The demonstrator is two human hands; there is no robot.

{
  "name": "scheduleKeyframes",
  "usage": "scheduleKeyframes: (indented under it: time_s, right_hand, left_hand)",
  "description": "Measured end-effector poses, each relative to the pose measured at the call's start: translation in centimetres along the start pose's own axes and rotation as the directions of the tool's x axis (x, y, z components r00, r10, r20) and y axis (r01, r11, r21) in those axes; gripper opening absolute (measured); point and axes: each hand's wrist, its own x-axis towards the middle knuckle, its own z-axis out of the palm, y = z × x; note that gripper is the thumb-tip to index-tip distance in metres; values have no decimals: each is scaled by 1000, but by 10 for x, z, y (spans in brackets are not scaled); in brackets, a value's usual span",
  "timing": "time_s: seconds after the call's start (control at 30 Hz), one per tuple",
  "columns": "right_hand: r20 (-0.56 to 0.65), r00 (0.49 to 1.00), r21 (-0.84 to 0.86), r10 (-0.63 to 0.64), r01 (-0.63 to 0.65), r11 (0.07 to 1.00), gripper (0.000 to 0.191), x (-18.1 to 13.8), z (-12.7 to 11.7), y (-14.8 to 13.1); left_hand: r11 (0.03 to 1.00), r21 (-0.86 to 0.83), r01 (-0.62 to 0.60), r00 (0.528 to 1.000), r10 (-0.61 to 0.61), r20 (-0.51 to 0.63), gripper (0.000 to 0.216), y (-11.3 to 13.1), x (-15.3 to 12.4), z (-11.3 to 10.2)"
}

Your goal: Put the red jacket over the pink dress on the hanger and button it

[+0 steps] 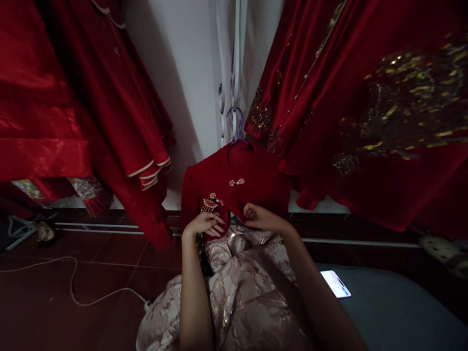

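Note:
A small red jacket (252, 183) with knot buttons and a tasselled ornament (211, 203) hangs on a purple hanger (237, 127) against the white wall. A pale gold brocade skirt (248, 287) spreads below it toward me. My left hand (204, 225) rests on the jacket's lower front beside the ornament, fingers stretched and together. My right hand (260, 217) is curled, pinching the jacket's hem at the waist where it meets the skirt.
Long red garments hang at left (73, 107) and at right (365, 122), the right ones with gold embroidery. A lit phone (335, 283) lies on a grey cushion (395, 307). A white cable (73, 287) runs over the dark red floor tiles.

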Motion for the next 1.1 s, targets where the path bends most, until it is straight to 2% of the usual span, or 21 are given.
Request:
scheduleKeyframes:
  time_s: [0.1, 0.2, 0.27, 0.3, 0.37, 0.43, 0.5, 0.57, 0.63, 0.7, 0.77, 0.83, 0.9, 1.03, 1.1]
  right_hand:
    - [118, 993, 100, 8, -20, 995, 26, -7, -7, -11]
    - [223, 975, 176, 5, -45, 983, 25, -10, -12, -19]
    - [273, 962, 210, 10, -70, 975, 27, -10, -12, -21]
    - [278, 960, 220, 16, -80, 972, 29, -9, -11, -21]
    - [244, 969, 229, 37, -94, 969, 34, -7, -6, -18]
    - [196, 978, 230, 67, -112, 967, 40, -2, 1, -11]
    - [146, 985, 218, 94, -125, 968, 41, 3, 11, -2]
    - [81, 990, 154, 114, -126, 980, 39, 8, 22, 7]
    - [19, 993, 46, 115, -115, 992, 34, 11, 30, 14]
    - [-13, 996, -42, 88, -88, 995, 29, 13, 34, 15]
    - [-35, 998, -51, 43, -44, 998, 27, 14, 33, 12]
    - [-75, 997, -12, 11, -12, 1000, 28, 13, 28, 3]
    - [-115, 993, 57, 8, -1, 998, 30, 11, 20, -9]
    - [-128, 992, 217, 13, 15, 976, 32, 4, 8, -39]
    - [-155, 988, 288, 7, 38, 957, 32, 3, 10, -52]
  left_hand:
    - [998, -45, -37, 995, 33, -92, 42, 0, 3, 1]
    - [996, -48, -70, 993, 65, -99, 71, -4, 1, -5]
    - [992, 30, -119, 976, 123, -179, 88, -9, 3, -10]
    - [981, 101, -167, 950, 188, -249, 93, -11, 6, -11]
    - [925, 283, -255, 856, 352, -379, 98, -14, 14, -12]
    - [856, 453, -250, 759, 464, -457, 98, -16, 22, -10]
    - [811, 562, -161, 700, 495, -514, 92, -18, 29, -7]
    - [780, 620, -83, 677, 501, -539, 74, -19, 33, -5]
    - [759, 644, -92, 700, 509, -500, 53, -21, 36, -5]
    - [760, 627, -168, 732, 523, -438, 36, -23, 38, -6]
    - [772, 590, -236, 738, 538, -408, 26, -25, 38, -8]
    - [775, 580, -250, 726, 547, -417, 21, -25, 36, -9]
    - [759, 609, -230, 685, 571, -453, 18, -21, 30, -10]
    - [717, 658, -231, 527, 660, -535, 13, -2, 15, -5]
    - [702, 664, -257, 487, 688, -539, 13, 7, 13, 1]
